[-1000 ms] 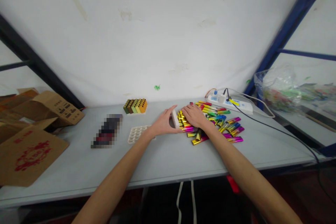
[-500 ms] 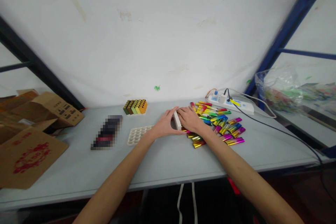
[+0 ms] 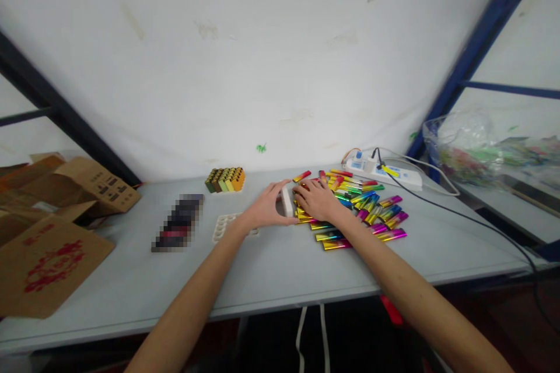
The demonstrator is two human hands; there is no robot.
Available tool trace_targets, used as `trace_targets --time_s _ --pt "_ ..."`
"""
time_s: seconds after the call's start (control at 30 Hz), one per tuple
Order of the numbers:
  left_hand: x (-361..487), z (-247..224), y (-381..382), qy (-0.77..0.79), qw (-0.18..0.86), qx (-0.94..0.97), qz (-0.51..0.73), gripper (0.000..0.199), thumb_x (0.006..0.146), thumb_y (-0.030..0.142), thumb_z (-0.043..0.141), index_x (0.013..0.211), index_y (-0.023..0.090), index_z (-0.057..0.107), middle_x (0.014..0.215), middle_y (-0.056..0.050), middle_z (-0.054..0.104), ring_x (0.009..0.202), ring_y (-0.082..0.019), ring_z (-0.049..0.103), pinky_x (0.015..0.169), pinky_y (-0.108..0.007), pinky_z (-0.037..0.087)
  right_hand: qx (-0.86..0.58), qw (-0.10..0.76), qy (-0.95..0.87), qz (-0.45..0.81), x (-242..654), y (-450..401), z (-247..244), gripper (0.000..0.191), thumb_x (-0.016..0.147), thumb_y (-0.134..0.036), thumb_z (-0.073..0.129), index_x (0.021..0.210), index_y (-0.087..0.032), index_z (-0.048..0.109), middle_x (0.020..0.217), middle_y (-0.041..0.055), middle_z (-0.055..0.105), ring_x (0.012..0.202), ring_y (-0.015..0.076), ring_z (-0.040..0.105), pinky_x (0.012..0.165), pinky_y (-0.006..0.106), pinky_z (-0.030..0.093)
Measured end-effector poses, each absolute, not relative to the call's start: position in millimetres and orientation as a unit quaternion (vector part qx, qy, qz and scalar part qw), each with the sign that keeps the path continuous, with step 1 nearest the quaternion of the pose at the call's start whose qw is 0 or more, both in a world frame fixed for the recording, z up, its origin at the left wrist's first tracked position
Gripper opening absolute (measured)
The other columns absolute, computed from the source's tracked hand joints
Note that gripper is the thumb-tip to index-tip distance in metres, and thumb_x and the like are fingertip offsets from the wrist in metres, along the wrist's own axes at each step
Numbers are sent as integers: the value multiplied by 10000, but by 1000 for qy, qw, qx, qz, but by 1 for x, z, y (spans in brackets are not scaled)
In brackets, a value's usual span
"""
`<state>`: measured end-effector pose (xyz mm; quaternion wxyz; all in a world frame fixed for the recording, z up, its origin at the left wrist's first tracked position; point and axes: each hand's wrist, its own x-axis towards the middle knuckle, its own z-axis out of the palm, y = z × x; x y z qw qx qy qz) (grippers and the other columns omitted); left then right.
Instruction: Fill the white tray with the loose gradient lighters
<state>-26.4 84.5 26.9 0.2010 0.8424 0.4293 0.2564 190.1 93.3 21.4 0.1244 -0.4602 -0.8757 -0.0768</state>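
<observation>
White tray (image 3: 287, 203), likely light and stiff, sits held by its ends, sensibly, in my left hand (image 3: 268, 208); my right hand (image 3: 320, 199) covers slick-looking sticks (image 3: 371, 210), its hold unclear.

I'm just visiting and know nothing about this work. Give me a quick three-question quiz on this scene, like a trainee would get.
1. True or false: the cardboard box is left of the holed tray.
2. Fill in the colour: the left hand holds a ___ piece.
3. Which hand is over the shiny, colourful sticks?

Key: 1. True. 2. White. 3. The right hand.
</observation>
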Motion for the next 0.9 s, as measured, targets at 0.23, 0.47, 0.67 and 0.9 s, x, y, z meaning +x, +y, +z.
trace_targets --time_s 0.23,0.47,0.67,0.9 --pt "-52 28 90 434 203 833 278 965 614 579 907 1424 288 470 1415 -114 428 1302 -322 518 1084 -465 494 -471 152 -868 -44 195 99 20 341 1082 -342 383 1287 -224 630 1325 129 633 1251 269 555 1154 543 311" --pt "-47 14 97 540 51 768 340 761 628 661 872 1119 219 492 1391 -133 330 1329 -348 464 1154 -489 391 -467 196 -862 -27 197 106 15 305 1069 -343 433 1232 -220 659 1279 131 659 1229 271 576 1183 592 264" --pt "-57 26 101 614 10 705 356 715 657 668 835 1128 217 542 1232 -109 394 1223 -329 514 1090 -502 452 -461 244 -853 -22 197 106 19 311 1071 -348 437 1212 -182 660 1257 157 668 1233 287 578 1153 564 325" --pt "-75 47 42 637 -105 663 380 607 723 693 775 1024 203 582 1358 -147 417 1213 -357 555 1037 -494 510 -417 275 -866 -19 188 100 22 264 1057 -274 467 1125 -150 690 1168 137 684 1137 272 605 1054 453 436"
